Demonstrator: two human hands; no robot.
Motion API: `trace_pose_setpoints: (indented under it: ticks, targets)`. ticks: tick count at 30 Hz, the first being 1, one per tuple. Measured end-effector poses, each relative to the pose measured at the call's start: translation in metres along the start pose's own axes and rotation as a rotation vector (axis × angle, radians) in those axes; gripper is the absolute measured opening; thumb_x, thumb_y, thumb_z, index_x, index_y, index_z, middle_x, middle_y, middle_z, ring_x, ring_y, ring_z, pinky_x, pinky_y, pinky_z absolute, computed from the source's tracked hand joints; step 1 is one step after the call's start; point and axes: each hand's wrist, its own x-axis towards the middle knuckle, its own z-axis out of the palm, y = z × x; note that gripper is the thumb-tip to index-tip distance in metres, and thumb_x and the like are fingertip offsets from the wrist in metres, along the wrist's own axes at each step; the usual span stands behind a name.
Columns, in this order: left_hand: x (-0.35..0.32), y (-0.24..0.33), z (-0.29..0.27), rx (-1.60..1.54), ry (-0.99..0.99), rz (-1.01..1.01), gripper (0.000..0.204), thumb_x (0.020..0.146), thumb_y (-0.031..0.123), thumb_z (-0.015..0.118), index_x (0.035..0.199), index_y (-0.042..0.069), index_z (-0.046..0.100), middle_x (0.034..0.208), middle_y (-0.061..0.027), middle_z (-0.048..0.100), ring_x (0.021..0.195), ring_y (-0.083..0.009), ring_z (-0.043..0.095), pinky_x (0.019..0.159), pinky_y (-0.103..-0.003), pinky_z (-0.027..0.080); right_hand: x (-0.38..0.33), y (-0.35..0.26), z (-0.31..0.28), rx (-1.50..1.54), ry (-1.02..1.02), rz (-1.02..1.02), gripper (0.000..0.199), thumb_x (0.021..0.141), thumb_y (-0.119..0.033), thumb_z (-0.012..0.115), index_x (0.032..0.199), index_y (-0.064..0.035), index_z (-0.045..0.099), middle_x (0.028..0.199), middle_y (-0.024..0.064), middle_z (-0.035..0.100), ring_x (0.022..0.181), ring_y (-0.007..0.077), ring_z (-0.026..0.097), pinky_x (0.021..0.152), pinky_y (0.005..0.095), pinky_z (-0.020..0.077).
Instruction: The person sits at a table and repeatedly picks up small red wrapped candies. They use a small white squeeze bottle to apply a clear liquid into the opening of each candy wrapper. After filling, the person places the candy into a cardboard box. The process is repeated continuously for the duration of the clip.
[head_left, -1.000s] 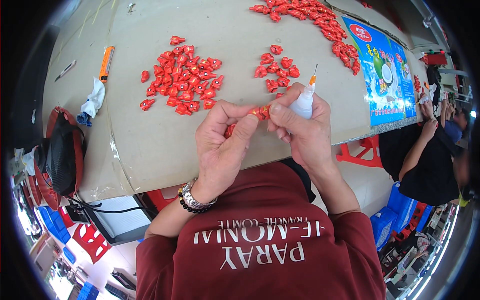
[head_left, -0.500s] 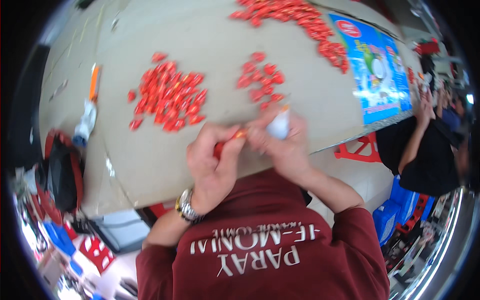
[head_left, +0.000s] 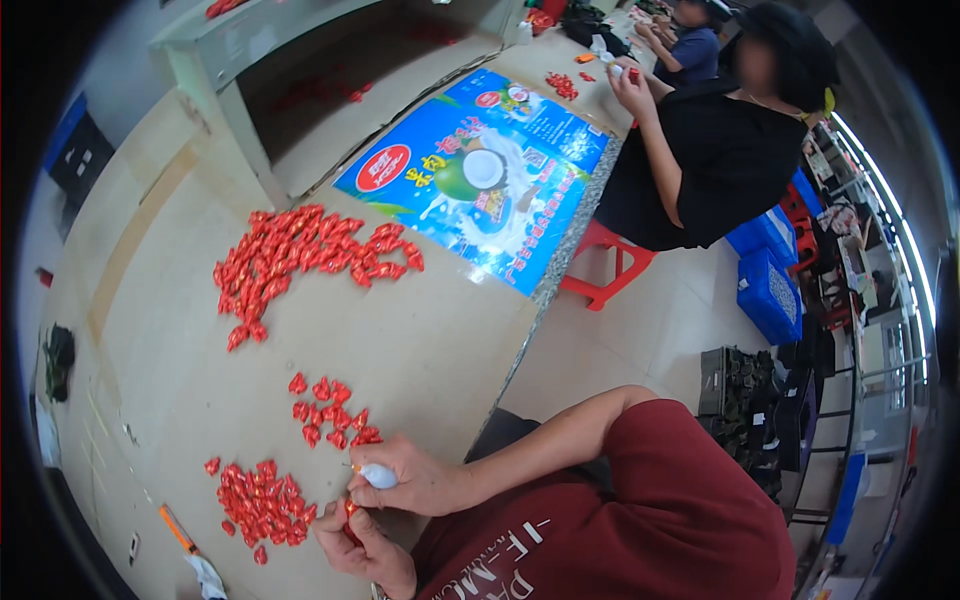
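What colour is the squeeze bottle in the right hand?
The squeeze bottle is white, seen best in the head view.

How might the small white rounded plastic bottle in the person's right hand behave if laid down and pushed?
The small white bottle would probably roll, given its rounded body. It is likely light, since the right hand alone holds it. Its narrow orange tip looks slender and might snag.

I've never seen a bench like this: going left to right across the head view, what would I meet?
Dark bundle → orange stick-shaped item → lower-left pile of red pieces → right hand holding a white bottle → red stool → blue box.
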Motion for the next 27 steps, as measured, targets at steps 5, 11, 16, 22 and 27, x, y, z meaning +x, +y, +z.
trace_pose_setpoints:
  ticks: [5,11,16,22,27]
  targets:
    - [0.002,0.002,0.003,0.003,0.015,-0.014,0.008,0.092,0.009,0.051,0.089,0.002,0.048,0.069,-0.0015,0.047,0.048,-0.0042,0.035,0.043,-0.019,0.028,0.003,-0.003,-0.002,0.039,-0.015,-0.006,0.03,0.087,-0.024,0.065,0.076,-0.0028,0.048,0.066,0.0031,0.058,0.061,0.0066,0.049,0.055,0.0254,0.0412]
    - [0.013,0.004,-0.004,-0.087,0.009,-0.134,0.005,0.088,0.0,0.053,0.093,0.0,0.054,0.071,-0.0011,0.052,0.051,-0.0035,0.041,0.045,-0.019,0.033,0.01,-0.002,0.007,0.301,-0.011,0.235,0.013,0.086,-0.012,0.065,0.083,-0.0041,0.056,0.078,0.0008,0.061,0.07,0.0053,0.056,0.06,0.0212,0.0457]
    - [0.029,0.021,-0.009,-0.376,-0.045,-0.41,0.01,0.091,0.011,0.058,0.095,0.001,0.058,0.064,0.0021,0.053,0.047,-0.0008,0.041,0.041,-0.016,0.03,0.011,-0.02,0.002,0.175,0.001,0.339,0.017,0.083,-0.01,0.067,0.091,-0.0015,0.055,0.078,0.0005,0.059,0.073,0.0055,0.055,0.064,0.0226,0.0466]
    - [0.023,0.029,-0.023,-0.599,-0.041,-0.618,0.012,0.093,0.015,0.056,0.091,0.003,0.056,0.072,-0.0038,0.059,0.046,-0.0043,0.043,0.036,-0.018,0.029,0.011,-0.014,-0.002,-0.204,-0.14,-0.055,0.028,0.076,-0.004,0.071,0.103,-0.0007,0.063,0.077,0.0046,0.06,0.072,0.0115,0.056,0.065,0.0254,0.0455]
    - [0.02,0.032,-0.019,-0.7,-0.044,-0.667,0.011,0.091,0.013,0.059,0.087,0.002,0.058,0.069,-0.0015,0.06,0.044,-0.0019,0.041,0.035,-0.017,0.027,0.009,-0.006,-0.006,-0.276,-0.117,-0.178,0.02,0.075,-0.004,0.073,0.093,-0.0004,0.066,0.076,0.0082,0.063,0.068,0.015,0.057,0.062,0.0262,0.046]
